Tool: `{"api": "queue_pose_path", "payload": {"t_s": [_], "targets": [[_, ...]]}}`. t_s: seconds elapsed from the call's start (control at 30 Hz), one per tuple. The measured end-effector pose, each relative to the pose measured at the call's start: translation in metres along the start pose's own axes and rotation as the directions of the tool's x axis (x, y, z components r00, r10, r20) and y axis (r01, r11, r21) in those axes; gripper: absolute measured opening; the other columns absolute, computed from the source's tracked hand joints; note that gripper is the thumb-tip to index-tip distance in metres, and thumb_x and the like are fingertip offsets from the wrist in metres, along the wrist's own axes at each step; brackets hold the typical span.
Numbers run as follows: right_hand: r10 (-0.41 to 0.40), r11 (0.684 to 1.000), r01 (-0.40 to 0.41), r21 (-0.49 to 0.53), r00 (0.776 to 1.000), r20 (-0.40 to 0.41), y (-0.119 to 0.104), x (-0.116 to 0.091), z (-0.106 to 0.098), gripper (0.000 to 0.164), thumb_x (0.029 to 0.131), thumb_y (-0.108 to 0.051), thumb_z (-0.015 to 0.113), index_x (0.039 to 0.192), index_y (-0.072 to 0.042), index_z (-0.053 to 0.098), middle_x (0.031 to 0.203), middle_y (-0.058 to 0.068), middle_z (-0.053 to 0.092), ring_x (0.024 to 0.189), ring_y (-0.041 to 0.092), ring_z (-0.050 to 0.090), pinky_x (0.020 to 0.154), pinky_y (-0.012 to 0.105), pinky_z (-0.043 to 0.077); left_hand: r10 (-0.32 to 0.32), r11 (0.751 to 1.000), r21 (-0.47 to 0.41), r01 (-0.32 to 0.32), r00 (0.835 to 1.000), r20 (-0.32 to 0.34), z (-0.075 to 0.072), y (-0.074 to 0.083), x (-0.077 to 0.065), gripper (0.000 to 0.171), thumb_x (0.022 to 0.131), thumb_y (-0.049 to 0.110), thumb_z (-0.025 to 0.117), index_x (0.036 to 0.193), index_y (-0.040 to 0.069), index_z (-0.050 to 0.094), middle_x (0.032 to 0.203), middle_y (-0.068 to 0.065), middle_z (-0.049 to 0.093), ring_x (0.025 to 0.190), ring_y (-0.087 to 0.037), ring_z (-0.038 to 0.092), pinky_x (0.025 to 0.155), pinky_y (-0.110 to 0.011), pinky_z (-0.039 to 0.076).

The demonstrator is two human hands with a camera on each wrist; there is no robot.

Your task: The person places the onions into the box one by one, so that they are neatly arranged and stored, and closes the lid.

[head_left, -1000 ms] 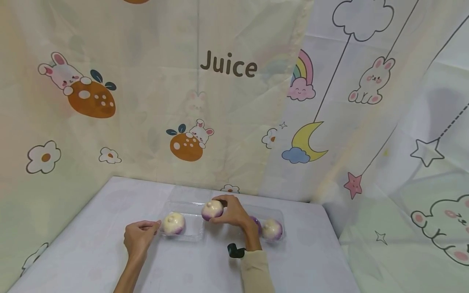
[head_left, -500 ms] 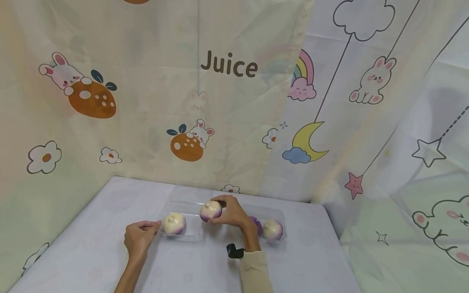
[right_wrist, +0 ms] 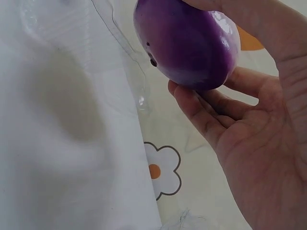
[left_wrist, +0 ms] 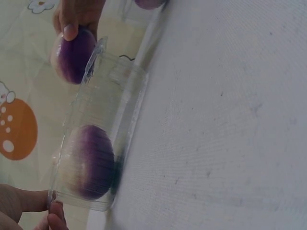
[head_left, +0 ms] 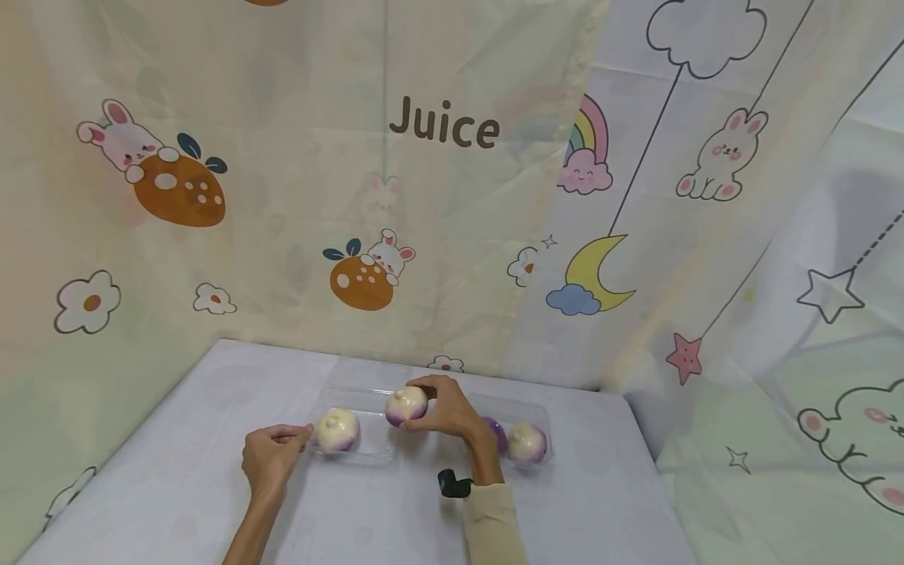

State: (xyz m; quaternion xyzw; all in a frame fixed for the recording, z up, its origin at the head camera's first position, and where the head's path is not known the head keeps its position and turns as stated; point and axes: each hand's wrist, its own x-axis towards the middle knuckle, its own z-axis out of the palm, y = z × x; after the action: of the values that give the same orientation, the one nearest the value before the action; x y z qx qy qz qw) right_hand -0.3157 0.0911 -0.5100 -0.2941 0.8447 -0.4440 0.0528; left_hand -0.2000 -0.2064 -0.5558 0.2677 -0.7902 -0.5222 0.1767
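My left hand point(head_left: 271, 455) pinches the left rim of a clear plastic box point(left_wrist: 98, 108) between thumb and finger. One glossy turnip point(head_left: 337, 430), cream on top and purple below, sits inside at the box's left end. My right hand point(head_left: 455, 412) grips a second turnip point(head_left: 406, 405) by its right side, raised at the box's right edge. From the right wrist view, its purple underside point(right_wrist: 189, 45) shows small dark marks. In the left wrist view, the gripped turnip overlaps the box's far rim, with the fingers coming from above.
A second clear box point(head_left: 526, 410) stands to the right, holding a turnip point(head_left: 527, 444) and another purple one point(head_left: 496, 434) partly hidden by my right forearm. A black wrist device point(head_left: 453, 484) hangs by the beige sleeve point(head_left: 494, 522). Printed curtains point(head_left: 452, 235) border the white table point(head_left: 395, 518).
The gripped turnip has shifted very slightly left with my right hand over the last second. My left hand keeps its pinch on the box rim.
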Motion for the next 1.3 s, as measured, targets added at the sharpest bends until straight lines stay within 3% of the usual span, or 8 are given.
{"api": "queue_pose_path", "payload": {"t_s": [0.4,1.3], "targets": [[-0.021,1.0,0.021,0.007,0.999,0.033,-0.004,0.003,0.001,0.072,0.071,-0.024,0.101,0.135,-0.004,0.075,0.129,0.009,0.079,0.11,0.017,0.075,0.1,0.028,0.061,0.014,1.0,0.005,-0.014,1.0,-0.007,0.001,0.0,0.0,0.025,0.093,0.021,0.085,0.088,-0.004,0.082,0.063,-0.001,0.074,0.058,-0.015,0.063,0.052,-0.028,0.042],[-0.006,0.999,0.01,-0.041,0.996,0.091,-0.006,0.01,0.011,0.069,0.071,-0.028,0.103,0.132,-0.008,0.077,0.123,0.004,0.08,0.106,0.009,0.074,0.1,0.025,0.059,-0.002,1.0,0.0,0.002,1.0,-0.019,0.002,-0.001,0.0,0.023,0.092,0.019,0.085,0.088,-0.003,0.082,0.063,-0.002,0.074,0.057,-0.015,0.066,0.051,-0.026,0.043]]}}
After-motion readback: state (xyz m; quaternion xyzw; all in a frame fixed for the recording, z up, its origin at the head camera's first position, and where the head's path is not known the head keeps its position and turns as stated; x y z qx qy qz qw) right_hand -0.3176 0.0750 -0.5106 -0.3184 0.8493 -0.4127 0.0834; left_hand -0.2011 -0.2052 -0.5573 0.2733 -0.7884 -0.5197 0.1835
